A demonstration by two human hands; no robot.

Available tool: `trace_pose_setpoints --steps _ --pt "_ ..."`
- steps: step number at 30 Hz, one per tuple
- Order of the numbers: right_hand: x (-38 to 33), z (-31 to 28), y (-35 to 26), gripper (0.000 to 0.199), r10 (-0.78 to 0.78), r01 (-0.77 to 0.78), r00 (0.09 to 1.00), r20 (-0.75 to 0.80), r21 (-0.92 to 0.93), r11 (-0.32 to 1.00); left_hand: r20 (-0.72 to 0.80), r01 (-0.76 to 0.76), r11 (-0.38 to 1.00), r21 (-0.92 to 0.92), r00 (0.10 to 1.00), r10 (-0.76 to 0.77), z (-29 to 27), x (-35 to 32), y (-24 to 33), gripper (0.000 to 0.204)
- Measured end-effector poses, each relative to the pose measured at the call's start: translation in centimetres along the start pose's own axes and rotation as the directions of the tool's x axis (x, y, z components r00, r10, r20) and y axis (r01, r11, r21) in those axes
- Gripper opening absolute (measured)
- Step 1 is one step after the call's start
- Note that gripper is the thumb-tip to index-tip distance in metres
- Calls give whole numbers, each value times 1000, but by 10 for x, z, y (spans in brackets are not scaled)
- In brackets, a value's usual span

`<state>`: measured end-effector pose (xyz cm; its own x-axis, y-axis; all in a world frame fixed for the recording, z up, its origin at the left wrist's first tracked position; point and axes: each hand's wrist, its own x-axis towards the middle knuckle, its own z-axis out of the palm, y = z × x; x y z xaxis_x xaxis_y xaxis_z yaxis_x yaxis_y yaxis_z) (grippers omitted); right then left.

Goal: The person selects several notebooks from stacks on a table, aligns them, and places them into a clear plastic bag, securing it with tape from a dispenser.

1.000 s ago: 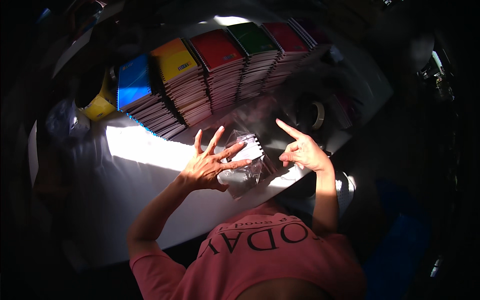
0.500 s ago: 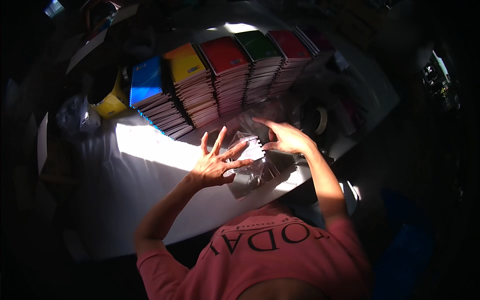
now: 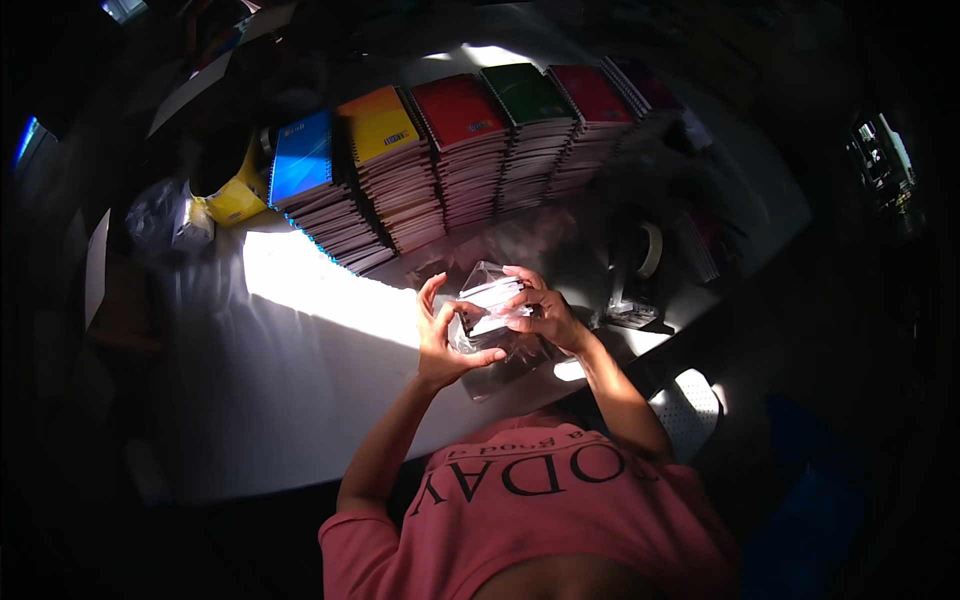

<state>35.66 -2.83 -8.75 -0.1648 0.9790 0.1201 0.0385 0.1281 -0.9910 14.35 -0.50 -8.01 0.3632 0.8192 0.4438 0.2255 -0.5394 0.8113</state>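
Observation:
A small stack of spiral notebooks [image 3: 490,297], white page edges showing, is inside a clear plastic bag [image 3: 483,268] in front of me. My right hand [image 3: 552,318] grips its right end, with the fingers bent over the pages. At the left end, my left hand [image 3: 446,335] curves round the bagged stack. One left finger reaches onto the stack, the thumb stretches along its near side, and another finger stands raised. The stack is tilted up between both hands. Glare and the fingers hide part of the pages.
Tall stacks of spiral notebooks, with blue [image 3: 303,155], yellow [image 3: 376,122], red [image 3: 458,108] and green [image 3: 527,92] covers among them, line the table's far side. A tape roll [image 3: 650,250] is at the right. More clear plastic lies under my hands. A yellow container [image 3: 238,198] stands at the left.
My left hand was spread flat over the notebooks and is now curved round their left end. The right hand has closed on the right end. The stack has tipped up, showing its page edges.

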Motion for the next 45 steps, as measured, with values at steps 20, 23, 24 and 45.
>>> trace_pose_setpoints --steps 20,23,24,45 --pt "54 -6 -12 48 509 -564 825 245 314 764 507 525 642 -559 829 -237 -8 88 -45 21" --pt "55 -13 -13 56 473 -511 856 210 198 836 497 425 830 -360 841 -215 -13 110 -20 21" --pt "56 -14 -17 57 452 -485 871 190 192 853 469 469 758 -453 849 -244 -12 112 -20 25" --pt "27 19 -52 6 -279 85 959 -53 -883 461 216 -88 909 407 976 -2 -12 35 31 61"
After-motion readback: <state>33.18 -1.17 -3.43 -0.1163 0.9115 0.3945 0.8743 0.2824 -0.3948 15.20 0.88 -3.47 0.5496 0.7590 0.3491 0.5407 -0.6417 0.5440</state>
